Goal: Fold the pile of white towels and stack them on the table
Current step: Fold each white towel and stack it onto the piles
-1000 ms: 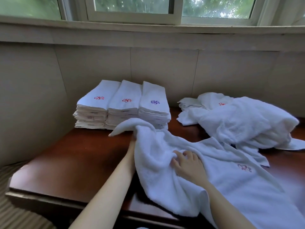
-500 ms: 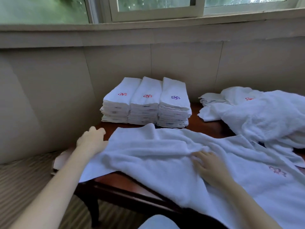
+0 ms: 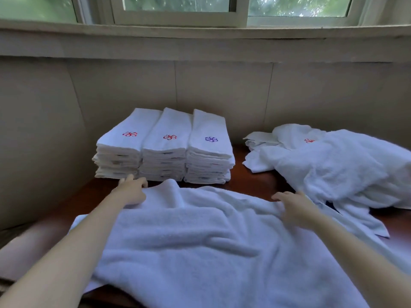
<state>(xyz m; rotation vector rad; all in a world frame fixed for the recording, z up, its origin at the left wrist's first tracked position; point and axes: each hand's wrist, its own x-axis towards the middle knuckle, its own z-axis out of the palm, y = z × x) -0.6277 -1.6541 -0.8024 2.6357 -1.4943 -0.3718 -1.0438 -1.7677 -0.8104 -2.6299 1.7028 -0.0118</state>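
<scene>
Daylight comes through a window (image 3: 178,10) with pale frames above a plain beige wall (image 3: 222,85), and against that wall stands a dark reddish wooden table (image 3: 251,183). Toward the table's far left corner stand three stacks of folded towels (image 3: 164,152), side by side and touching. Each top towel bears a small flower emblem (image 3: 170,137), red on the left and middle stacks and purple on the right one. At the far right of the table lies a pile of unfolded towels (image 3: 347,170), rumpled and loose, with a red emblem (image 3: 309,140) showing on one towel near the wall; the pile runs past the right edge of the view. One spread towel (image 3: 200,241) covers the near half of the table, wrinkled, its front part hanging over the near edge. Its right side meets the pile, but whether it lies under the pile or only against it cannot be told. The left hand (image 3: 132,192) lies at the far left corner of this towel, fingers close together and pointing forward, their tips just at the foot of the left stack; whether they pinch the cloth cannot be told. The right hand (image 3: 293,207) rests palm down on the towel's far edge near the pile, fingers loosely straight and a little apart, curled round nothing.
</scene>
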